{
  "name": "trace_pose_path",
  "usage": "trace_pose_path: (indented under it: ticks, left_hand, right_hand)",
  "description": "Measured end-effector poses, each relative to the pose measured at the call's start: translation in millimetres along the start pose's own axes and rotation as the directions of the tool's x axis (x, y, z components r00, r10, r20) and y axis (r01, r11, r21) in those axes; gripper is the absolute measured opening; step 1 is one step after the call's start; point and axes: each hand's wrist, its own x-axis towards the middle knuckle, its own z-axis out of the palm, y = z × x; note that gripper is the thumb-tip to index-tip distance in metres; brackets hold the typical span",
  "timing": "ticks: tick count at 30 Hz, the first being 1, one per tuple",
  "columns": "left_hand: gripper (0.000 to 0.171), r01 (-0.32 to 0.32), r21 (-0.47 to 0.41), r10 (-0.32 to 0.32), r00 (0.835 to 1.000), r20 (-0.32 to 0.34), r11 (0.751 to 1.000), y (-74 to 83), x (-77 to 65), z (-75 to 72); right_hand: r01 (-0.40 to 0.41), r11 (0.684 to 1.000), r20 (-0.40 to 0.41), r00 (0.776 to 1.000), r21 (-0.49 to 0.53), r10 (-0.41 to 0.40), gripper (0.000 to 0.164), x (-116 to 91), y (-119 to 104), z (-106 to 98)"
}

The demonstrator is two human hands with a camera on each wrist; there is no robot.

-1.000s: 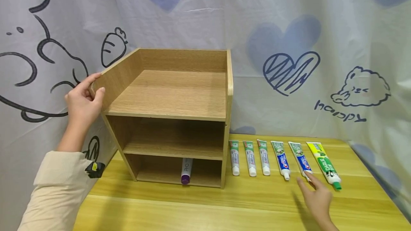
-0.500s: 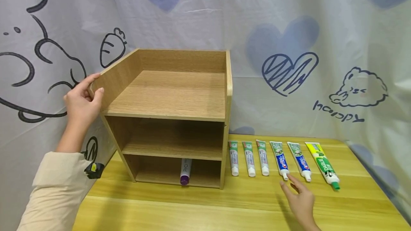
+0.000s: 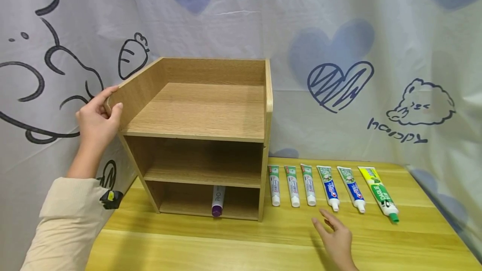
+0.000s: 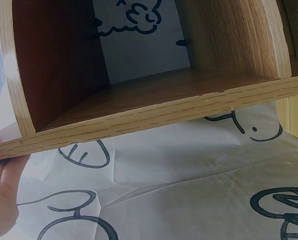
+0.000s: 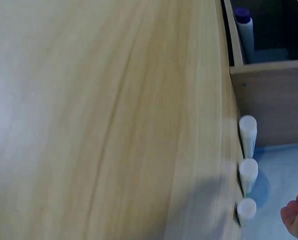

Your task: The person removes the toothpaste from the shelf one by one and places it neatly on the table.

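Note:
My left hand [image 3: 96, 118] grips the upper front edge of the left side panel of a wooden desktop shelf [image 3: 199, 108], thumb inside and fingers outside. In the left wrist view that hand [image 4: 6, 192] shows at the left, on the panel edge. My right hand [image 3: 334, 237] holds nothing, its fingers loosely bent, over the table in front of the row of toothpaste tubes. Nearest it lie a blue-and-green toothpaste tube [image 3: 329, 187] and a slim white-and-green toothpaste tube [image 3: 308, 184]. A white tube with a purple cap [image 3: 218, 202] lies in the shelf's lowest compartment, cap outward.
Two more slim tubes [image 3: 291, 185], another blue-and-green tube [image 3: 352, 189] and a larger yellow-and-green tube [image 3: 379, 193] complete the row right of the shelf, caps forward. The wooden table [image 3: 226, 246] meets a printed curtain [image 3: 339, 32] behind and at the left.
My right hand has moved left along the front of the row, away from the right-hand blue-and-green tube. The left hand, shelf and tubes have stayed in place.

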Motion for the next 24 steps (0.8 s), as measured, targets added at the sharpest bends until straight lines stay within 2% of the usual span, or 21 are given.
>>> trace_pose_path:
  ticks: [3,7,12,20,24]
  left_hand:
    - [0.036,-0.001,-0.002,0.001,1.000,-0.001,1.000,-1.0,0.1,-0.3]
    - [0.036,-0.002,-0.006,0.002,1.000,0.000,1.000,-1.6,0.4,-0.4]
    - [0.036,0.002,-0.017,-0.002,1.000,0.008,1.000,-1.3,1.0,-0.3]
    - [0.037,0.008,-0.014,-0.007,1.000,0.009,1.000,-1.9,0.7,0.1]
    - [0.036,0.007,-0.005,-0.007,1.000,0.007,1.000,-0.9,0.5,-0.5]
  right_hand:
    - [-0.024,1.000,0.040,0.999,-0.004,0.024,0.030,-3.8,-3.5,3.9]
    - [-0.011,1.000,0.084,0.996,-0.012,0.012,0.030,-8.5,-8.0,10.2]
    - [0.026,1.000,0.104,0.994,-0.015,-0.025,0.029,-14.9,-14.5,20.2]
    - [0.108,0.992,0.124,0.986,0.064,-0.115,0.031,-26.5,-21.1,35.4]
    - [0.131,0.988,0.161,0.977,0.077,-0.142,0.031,-31.2,-24.5,41.2]
